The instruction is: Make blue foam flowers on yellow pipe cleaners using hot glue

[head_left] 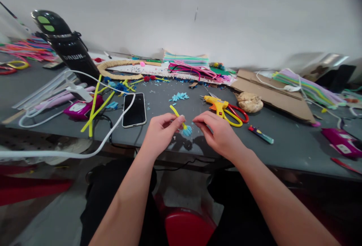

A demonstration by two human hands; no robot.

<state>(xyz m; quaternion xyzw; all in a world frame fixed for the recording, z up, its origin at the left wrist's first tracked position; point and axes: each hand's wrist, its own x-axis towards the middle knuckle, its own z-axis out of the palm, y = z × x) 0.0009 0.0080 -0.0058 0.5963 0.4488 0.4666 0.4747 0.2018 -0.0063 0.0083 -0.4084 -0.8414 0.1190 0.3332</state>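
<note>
Between thumb and fingers, my left hand [162, 129] pinches a yellow pipe cleaner [174, 109], held tilted over the desk. At its lower end sits a cluster of light blue petal-like pieces [187, 130]. My right hand [216, 129] is just right of the cluster, apart from it, thumb and fingertips pressed together; whatever is in that pinch is too small to make out. Beyond both hands lies a small heap of light blue pieces [180, 96]. A yellow glue gun [217, 105] and scissors with red handles [243, 117] rest past my right hand.
Left of my hands are a phone [134, 111], a white cable [109, 134], yellow pipe cleaners [94, 104] and a tall black bottle [72, 51]. To the right lie a lighter-like tube [261, 134], a beige lump [249, 102] and cardboard [278, 97]. The desk's front edge is close.
</note>
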